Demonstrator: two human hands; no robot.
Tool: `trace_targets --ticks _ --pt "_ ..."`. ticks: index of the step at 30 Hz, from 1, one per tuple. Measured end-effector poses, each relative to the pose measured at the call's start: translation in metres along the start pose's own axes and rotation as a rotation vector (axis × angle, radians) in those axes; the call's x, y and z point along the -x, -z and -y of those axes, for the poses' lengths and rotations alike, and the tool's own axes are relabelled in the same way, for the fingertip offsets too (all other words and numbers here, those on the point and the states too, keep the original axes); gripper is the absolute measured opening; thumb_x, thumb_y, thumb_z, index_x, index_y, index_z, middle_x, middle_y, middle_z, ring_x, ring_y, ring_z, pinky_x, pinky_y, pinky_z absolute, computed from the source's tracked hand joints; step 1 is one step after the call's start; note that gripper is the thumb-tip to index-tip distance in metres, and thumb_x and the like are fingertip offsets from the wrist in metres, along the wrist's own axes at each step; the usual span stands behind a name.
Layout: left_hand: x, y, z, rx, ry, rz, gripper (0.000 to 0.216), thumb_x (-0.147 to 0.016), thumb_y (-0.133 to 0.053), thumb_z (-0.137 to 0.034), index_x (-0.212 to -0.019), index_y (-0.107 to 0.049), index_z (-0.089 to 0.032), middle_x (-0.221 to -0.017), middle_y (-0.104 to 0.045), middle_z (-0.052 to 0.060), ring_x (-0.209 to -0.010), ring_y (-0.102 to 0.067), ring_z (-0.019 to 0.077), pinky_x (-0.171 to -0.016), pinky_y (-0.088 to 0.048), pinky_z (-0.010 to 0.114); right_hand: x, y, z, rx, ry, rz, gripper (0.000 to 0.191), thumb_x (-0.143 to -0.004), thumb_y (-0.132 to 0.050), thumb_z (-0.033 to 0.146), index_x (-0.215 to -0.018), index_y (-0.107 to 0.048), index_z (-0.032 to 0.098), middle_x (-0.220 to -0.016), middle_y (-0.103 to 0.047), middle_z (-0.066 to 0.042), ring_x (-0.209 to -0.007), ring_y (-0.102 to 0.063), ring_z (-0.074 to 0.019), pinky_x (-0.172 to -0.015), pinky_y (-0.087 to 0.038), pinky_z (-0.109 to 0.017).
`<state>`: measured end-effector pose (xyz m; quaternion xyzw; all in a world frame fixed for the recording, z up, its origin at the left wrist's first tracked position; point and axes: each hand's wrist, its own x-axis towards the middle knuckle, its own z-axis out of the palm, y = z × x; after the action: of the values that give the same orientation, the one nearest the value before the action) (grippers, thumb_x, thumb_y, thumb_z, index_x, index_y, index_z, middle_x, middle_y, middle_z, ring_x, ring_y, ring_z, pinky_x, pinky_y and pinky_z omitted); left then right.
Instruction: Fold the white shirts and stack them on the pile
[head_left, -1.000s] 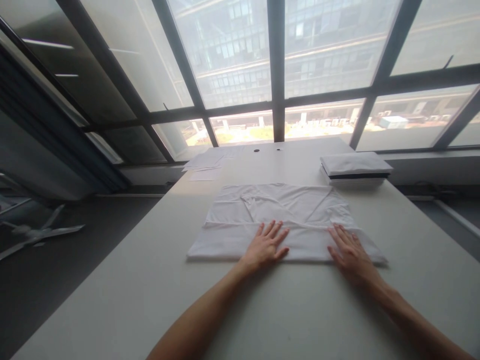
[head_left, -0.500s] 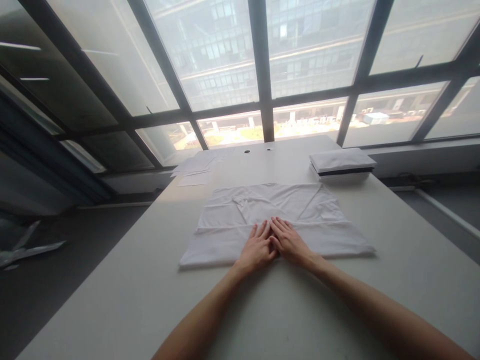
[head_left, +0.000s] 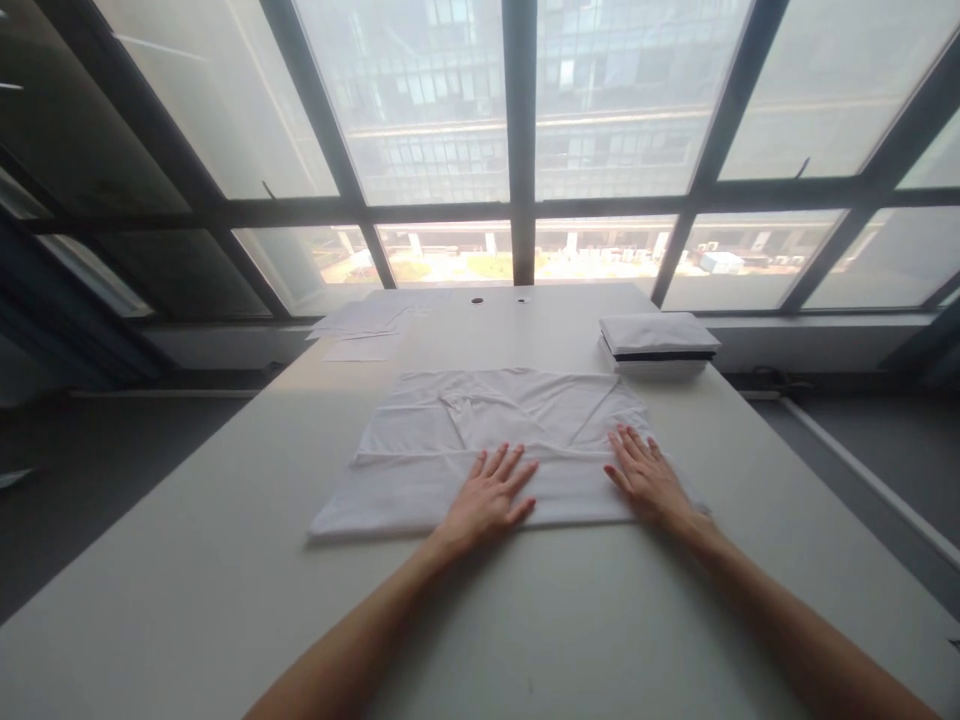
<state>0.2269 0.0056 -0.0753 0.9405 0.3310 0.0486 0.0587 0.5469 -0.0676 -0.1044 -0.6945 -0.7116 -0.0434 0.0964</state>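
Note:
A white garment (head_left: 420,440) lies spread and partly folded on the pale table (head_left: 225,600), its near strip folded over. My left hand (head_left: 487,495) rests flat on that near strip, fingers stretched out and slightly spread. My right hand (head_left: 645,478) lies flat on the cloth's right part, fingers apart, a hand's width or more from the left one. Neither hand holds anything.
A stack of folded white cloth with a dark layer (head_left: 656,343) sits at the table's back right. Loose paper sheets (head_left: 364,325) lie at the back left. Two small holes (head_left: 499,299) mark the table's far end. Large windows stand beyond.
Half a second ago both hands touched at the cloth's middle; my right hand has since slid right across the fabric. The view has shifted a little.

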Motion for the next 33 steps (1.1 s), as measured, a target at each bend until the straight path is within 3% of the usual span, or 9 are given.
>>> trace_targets --ticks 33 --pt "0.0017 0.0055 -0.0053 -0.011 0.014 0.016 0.062 -0.101 -0.031 -0.062 -0.157 -0.029 -0.036 -0.167 -0.02 0.002 -0.154 -0.014 0.03 -0.122 -0.015 0.055 0.0006 0.0002 0.0016 -0.019 -0.026 -0.005 0.058 -0.102 -0.031 0.045 -0.15 -0.045 0.015 -0.164 -0.028 -0.014 -0.153 -0.02 -0.0274 -0.122 -0.019 -0.049"
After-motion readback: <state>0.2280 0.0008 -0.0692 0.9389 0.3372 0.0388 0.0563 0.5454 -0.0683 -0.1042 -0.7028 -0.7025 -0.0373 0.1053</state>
